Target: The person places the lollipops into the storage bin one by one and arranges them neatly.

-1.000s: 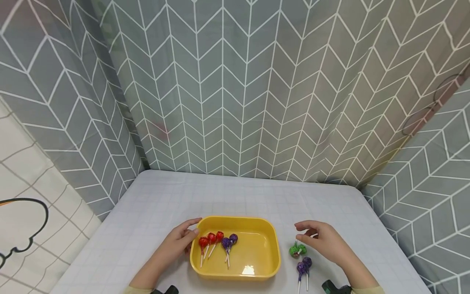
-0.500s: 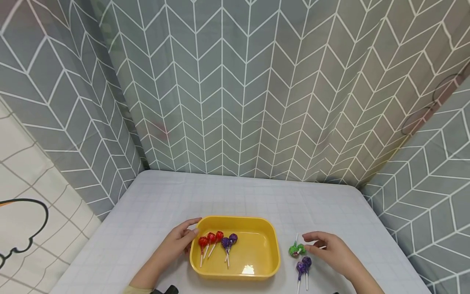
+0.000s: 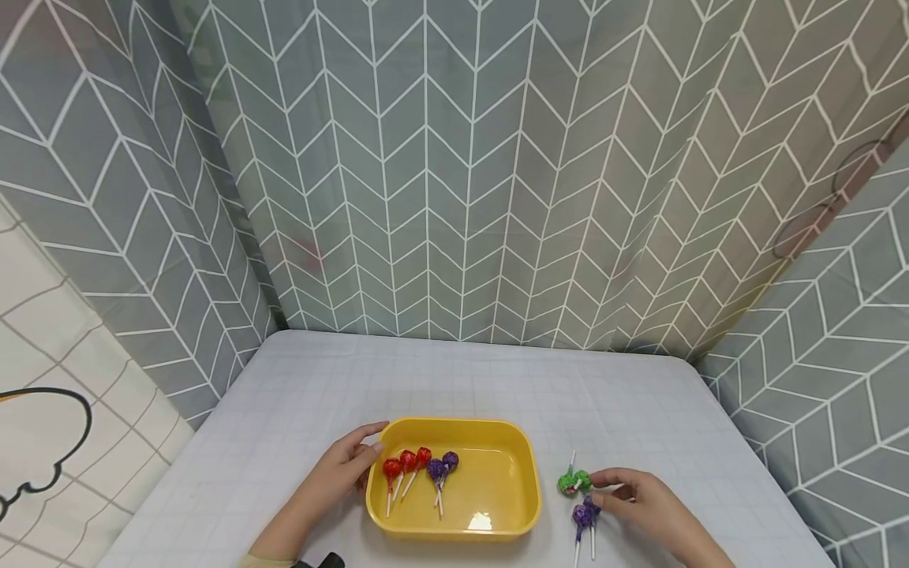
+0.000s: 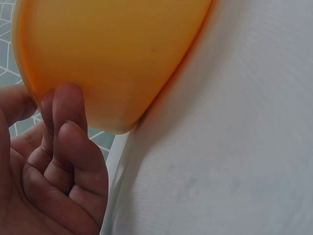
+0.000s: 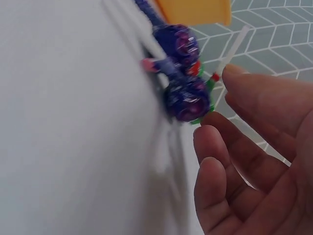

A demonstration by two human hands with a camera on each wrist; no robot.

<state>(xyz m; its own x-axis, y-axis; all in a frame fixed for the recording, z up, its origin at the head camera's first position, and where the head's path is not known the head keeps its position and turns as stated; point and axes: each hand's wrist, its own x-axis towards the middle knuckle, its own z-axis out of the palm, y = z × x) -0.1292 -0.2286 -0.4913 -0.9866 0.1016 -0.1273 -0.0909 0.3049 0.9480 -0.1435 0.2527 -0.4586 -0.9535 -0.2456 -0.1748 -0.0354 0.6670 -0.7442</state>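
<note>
Yellow and round-cornered, the tray (image 3: 500,483) sits on the near part of the white cloth (image 3: 454,386), with a wide stretch of fabric between its far rim and the back edge, where a grey patterned curtain (image 3: 454,197) hangs. More room lies outward of the left hand (image 3: 341,467) and the right hand (image 3: 645,502), towards the slanting side edges. The left hand pinches the tray's left rim, fingers against the outer wall. The right hand grasps nothing: thumb and forefinger are parted beside the loose purple lollipops (image 3: 581,517); whether they touch the rear one, I cannot tell. Two green lollipops (image 3: 568,484) lie just beyond that pair, between the right fingertips and the tray's right wall. Inside the tray, towards its left, three red lollipops (image 3: 408,459) lie beside two boxed-in purple ones (image 3: 435,469), heads facing the far rim.
</note>
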